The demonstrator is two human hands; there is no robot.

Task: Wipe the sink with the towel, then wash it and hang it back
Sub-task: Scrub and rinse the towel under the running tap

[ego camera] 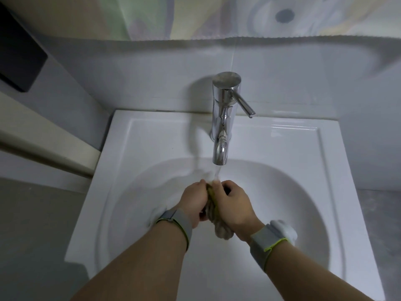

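- Both forearms are bare, no sleeves in view.
- Left wrist band (175,222): grey fabric strap, thin yellow-green edging.
- Right wrist band (263,243): same grey strap, yellow-green trim, with a white rounded module (284,230) on its outer side.

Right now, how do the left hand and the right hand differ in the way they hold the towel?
The left hand grips the towel from the left side, while the right hand grips it from the right. The left hand's fingertips sit beside the running water; the right hand's lie nearly under it. Both curl round the bunched towel over the sink, and both wrists wear grey bands.
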